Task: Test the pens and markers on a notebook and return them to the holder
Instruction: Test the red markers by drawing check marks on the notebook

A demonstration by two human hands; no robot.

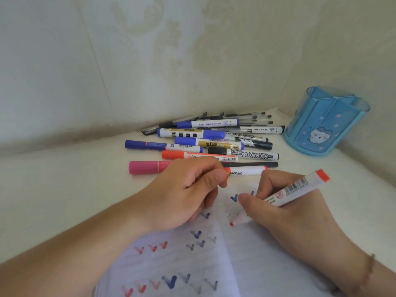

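the red marker [293, 190] lies slanted in the right hand [285, 202], whose fingers pinch its white barrel low down, its red tip on the open notebook [246, 254] just beside a row of small ticks. it looks a light, stiff plastic tube, smooth enough to twist in the fingers, so a hold near the tip seems best for writing and a hold at mid-barrel for carrying it off. the left hand [188, 189] rests on the page with fingers curled and pinches the end of another red and white marker [246, 170] that lies flat above the notebook; whether that piece is a cap i cannot tell. the paper is thin and soft, marked with red, blue and grey ticks, and would likely slide or crease unless pinned down. beyond lies a loose pile of pens and markers [214, 142], which would probably roll if nudged. the blue holder [325, 123] stands upright at the right, well apart. the worktop [64, 189] is pale and smooth, set into a corner of patterned walls [150, 50].
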